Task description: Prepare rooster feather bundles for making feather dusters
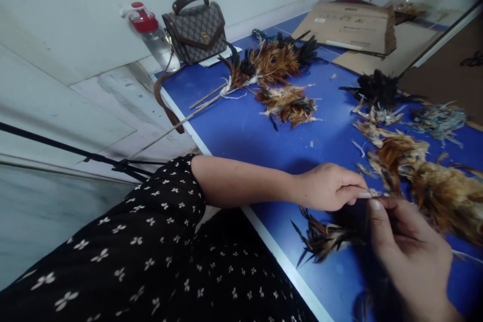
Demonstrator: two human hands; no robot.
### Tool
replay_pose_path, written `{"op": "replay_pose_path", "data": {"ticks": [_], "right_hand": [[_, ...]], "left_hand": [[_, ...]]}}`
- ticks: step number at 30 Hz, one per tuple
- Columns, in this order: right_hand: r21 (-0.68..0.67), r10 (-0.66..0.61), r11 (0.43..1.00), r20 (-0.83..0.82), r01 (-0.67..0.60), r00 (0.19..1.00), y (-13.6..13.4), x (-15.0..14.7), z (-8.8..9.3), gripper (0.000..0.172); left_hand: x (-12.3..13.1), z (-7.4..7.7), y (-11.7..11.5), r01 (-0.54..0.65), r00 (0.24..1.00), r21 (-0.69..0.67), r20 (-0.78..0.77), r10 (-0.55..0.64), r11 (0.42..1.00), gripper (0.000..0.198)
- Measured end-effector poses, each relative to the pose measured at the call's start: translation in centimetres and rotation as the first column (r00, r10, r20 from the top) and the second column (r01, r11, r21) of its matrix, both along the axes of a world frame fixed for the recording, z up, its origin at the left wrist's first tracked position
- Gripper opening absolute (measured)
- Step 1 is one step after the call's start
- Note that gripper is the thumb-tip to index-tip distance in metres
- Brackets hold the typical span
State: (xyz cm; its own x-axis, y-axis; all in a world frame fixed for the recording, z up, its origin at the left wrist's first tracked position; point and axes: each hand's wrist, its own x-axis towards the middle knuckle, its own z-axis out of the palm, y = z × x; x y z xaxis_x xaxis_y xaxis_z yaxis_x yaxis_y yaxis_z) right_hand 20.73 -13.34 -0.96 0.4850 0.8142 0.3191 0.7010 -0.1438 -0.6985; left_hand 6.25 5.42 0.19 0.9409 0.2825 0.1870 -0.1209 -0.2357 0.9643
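Note:
My left hand (pixel 332 187) reaches across the blue tabletop (pixel 241 133), its thumb and fingers closed in a pinch. Fingertip to fingertip with it is my right hand (pixel 413 249), thumb pressed on the index finger. Whatever thin, pale bit lies between the two pinches is too small to make out. Just below the hands, a small bunch of dark and brown feathers (pixel 320 236) rests on the table. A large heap of tan and golden feathers (pixel 443 181) spreads beside and behind my right hand, partly covered by it.
Feather bundles tied on sticks (pixel 277 60) lie farther back, by a loose brown feather clump (pixel 289 103). Black feathers (pixel 377 90) and greyish scraps (pixel 439 119) lie right. A handbag (pixel 198 30), a red-capped bottle (pixel 151 35) and flattened cardboard (pixel 347 25) stand or lie along the wall.

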Motion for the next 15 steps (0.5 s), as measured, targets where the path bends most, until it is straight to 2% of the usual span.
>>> {"op": "replay_pose_path", "data": {"ticks": [3, 8, 12, 15], "right_hand": [[0.008, 0.001, 1.000, 0.056, -0.001, 0.998, 0.4, -0.7, -0.4, 0.030], [0.075, -0.059, 0.996, 0.211, 0.044, 0.976, 1.1, -1.9, -0.4, 0.033], [0.136, -0.065, 0.991, 0.419, 0.008, 0.906, 1.6, -2.4, -0.1, 0.027], [0.160, -0.038, 0.986, 0.471, -0.043, 0.881, 2.0, -2.6, 0.0, 0.020]], "left_hand": [[0.2, -0.6, -0.6, -0.065, 0.997, 0.029, 0.031, 0.064, 0.997, 0.016], [0.9, -2.0, -1.4, -0.161, 0.978, -0.094, 0.122, 0.172, 0.982, 0.016], [1.3, -2.6, -1.7, -0.209, 0.965, -0.145, 0.131, 0.228, 0.967, 0.018], [1.3, -2.6, -2.0, -0.241, 0.960, -0.181, 0.102, 0.262, 0.953, 0.022]]}}
